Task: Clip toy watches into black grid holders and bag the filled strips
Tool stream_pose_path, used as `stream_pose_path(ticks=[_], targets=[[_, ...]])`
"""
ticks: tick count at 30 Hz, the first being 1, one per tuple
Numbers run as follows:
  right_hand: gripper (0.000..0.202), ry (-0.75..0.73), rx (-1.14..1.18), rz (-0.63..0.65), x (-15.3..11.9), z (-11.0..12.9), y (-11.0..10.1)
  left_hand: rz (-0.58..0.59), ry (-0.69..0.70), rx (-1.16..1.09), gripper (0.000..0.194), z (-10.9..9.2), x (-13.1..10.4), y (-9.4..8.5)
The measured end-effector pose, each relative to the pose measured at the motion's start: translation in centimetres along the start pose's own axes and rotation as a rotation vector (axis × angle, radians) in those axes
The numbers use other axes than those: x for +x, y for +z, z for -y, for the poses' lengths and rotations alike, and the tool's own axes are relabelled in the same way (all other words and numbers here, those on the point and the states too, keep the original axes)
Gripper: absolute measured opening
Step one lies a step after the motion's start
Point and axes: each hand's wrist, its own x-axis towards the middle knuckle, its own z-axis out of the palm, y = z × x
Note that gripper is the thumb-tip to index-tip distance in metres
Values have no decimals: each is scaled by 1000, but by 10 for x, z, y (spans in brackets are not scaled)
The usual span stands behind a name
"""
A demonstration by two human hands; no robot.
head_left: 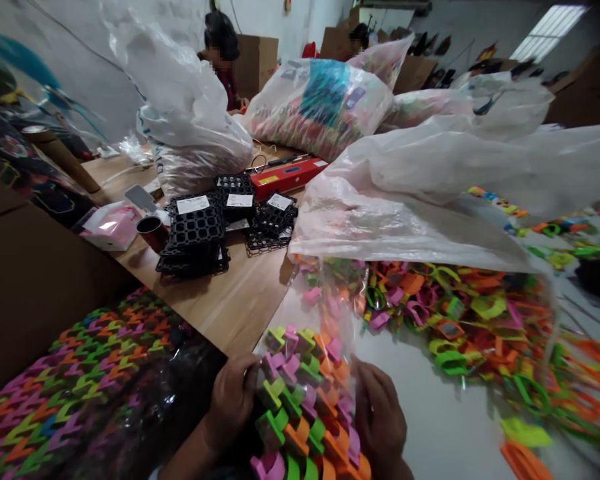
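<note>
A clear plastic bag (305, 393) with rows of pink, green, orange and yellow pieces lies at the bottom centre, its upper end stretching toward the loose pile. My left hand (233, 397) has its fingers curled closed on the bag's left edge. Along the right edge, my right hand (380, 410) is also closed on the plastic, its fingertips partly hidden behind the bag. Loose coloured pieces (445, 320) spill from a large white plastic sack (410, 193) on the white surface to the right.
At lower left, an open carton (45, 267) holds rows of similar pieces (80, 373). Black plastic trays (195, 230), a dark red cup (153, 233) and a red box (290, 177) stand on the wooden table (215, 307). Full sacks (320, 107) stand behind; a person (223, 53) is beyond.
</note>
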Motion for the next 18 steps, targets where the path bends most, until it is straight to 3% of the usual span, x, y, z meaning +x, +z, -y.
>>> stream_pose_path(ticks=[2,4,7,10,12,15,18], targets=[[28,-31,-20,-48,-10,3,-4,20,10,-14,19,1,-15,-3],[22,34,-13,-87,-22,1,-1,44,-49,-46,18,1,-30,-1],[19,273,76,-127,-28,-6,15,103,-326,-76,16,-3,-38,9],[34,538,200,-127,-15,-5,30,143,-629,-93,22,-11,-21,21],[36,622,284,-60,0,0,35,186,-726,-116,34,-15,0,26],[34,651,414,-1,18,6,39,310,-753,-127,34,-18,27,31],[32,699,535,11,24,3,49,361,-702,-123,25,-15,39,32]])
